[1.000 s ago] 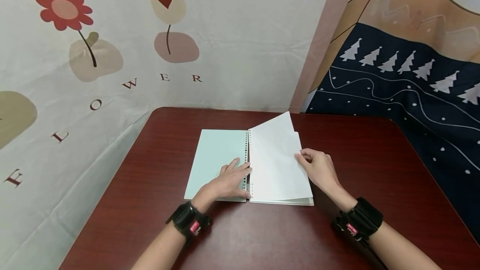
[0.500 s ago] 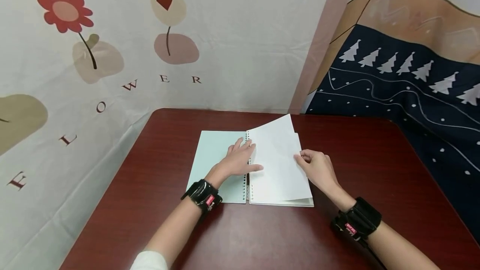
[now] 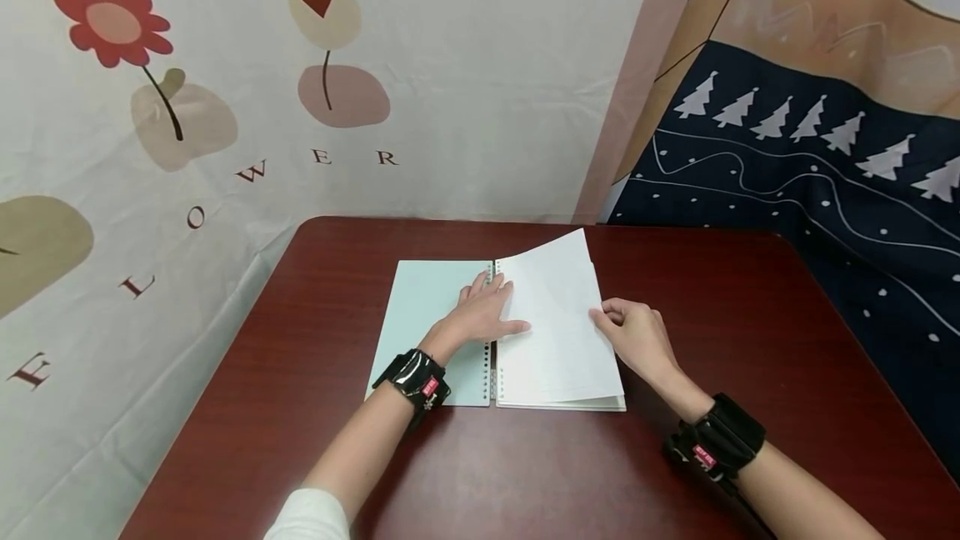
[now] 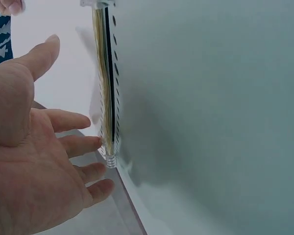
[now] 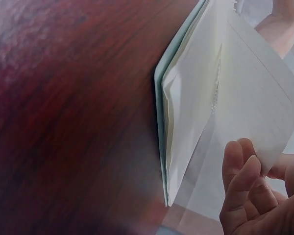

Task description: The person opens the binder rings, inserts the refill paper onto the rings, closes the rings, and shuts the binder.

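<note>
An open loose-leaf notebook lies on the table, its pale green cover (image 3: 420, 307) to the left and white paper on the right. My right hand (image 3: 637, 336) pinches the right edge of a page (image 3: 555, 348); its far corner stands up off the stack. In the right wrist view, that lifted sheet (image 5: 259, 83) shows faint ruled lines above the page stack (image 5: 191, 107). Over the ring binding (image 4: 106, 98), my left hand (image 3: 480, 315) reaches with fingers extended and spread, the thumb over the page. Whether the left fingertips touch the binding, I cannot tell.
Dark red-brown wood forms the tabletop (image 3: 480, 473) around the notebook. Behind it hangs a pale cloth (image 3: 480, 90) with printed flowers, beside a dark blue cloth (image 3: 795, 165) with white trees. Each wrist wears a black strap (image 3: 720, 440) with a camera.
My left hand has moved away from me, from the near part of the binding to its upper part, thumb now over the page. The right hand keeps its pinch on the page.
</note>
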The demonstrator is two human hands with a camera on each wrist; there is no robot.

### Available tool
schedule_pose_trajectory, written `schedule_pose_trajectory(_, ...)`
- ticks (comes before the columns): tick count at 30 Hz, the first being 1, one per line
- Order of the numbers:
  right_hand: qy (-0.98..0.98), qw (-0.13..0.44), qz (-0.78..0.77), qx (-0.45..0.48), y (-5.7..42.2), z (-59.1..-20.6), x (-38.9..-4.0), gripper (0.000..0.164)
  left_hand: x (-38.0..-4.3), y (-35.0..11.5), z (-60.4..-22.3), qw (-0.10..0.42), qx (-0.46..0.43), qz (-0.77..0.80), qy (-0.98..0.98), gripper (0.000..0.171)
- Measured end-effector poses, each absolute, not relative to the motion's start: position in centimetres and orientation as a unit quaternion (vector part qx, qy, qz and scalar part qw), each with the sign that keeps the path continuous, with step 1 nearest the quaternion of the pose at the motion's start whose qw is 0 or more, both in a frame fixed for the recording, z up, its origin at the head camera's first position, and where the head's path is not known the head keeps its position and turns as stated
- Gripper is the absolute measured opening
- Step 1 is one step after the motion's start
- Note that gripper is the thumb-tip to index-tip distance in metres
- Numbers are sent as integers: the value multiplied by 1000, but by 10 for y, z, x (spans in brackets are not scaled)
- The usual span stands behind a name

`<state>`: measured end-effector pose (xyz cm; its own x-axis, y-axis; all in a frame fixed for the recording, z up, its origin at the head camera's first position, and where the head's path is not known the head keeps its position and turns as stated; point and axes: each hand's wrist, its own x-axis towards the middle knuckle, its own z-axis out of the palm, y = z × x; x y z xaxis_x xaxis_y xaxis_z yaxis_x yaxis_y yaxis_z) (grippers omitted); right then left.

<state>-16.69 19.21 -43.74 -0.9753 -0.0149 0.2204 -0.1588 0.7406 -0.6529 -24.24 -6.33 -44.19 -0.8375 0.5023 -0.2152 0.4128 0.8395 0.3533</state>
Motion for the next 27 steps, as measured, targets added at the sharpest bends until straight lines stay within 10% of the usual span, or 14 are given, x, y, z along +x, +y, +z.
schedule_pose_trajectory(27, -925, 69, 373, 19, 198, -446, -170, 27, -252, -67, -452, 125, 244, 146, 951, 88)
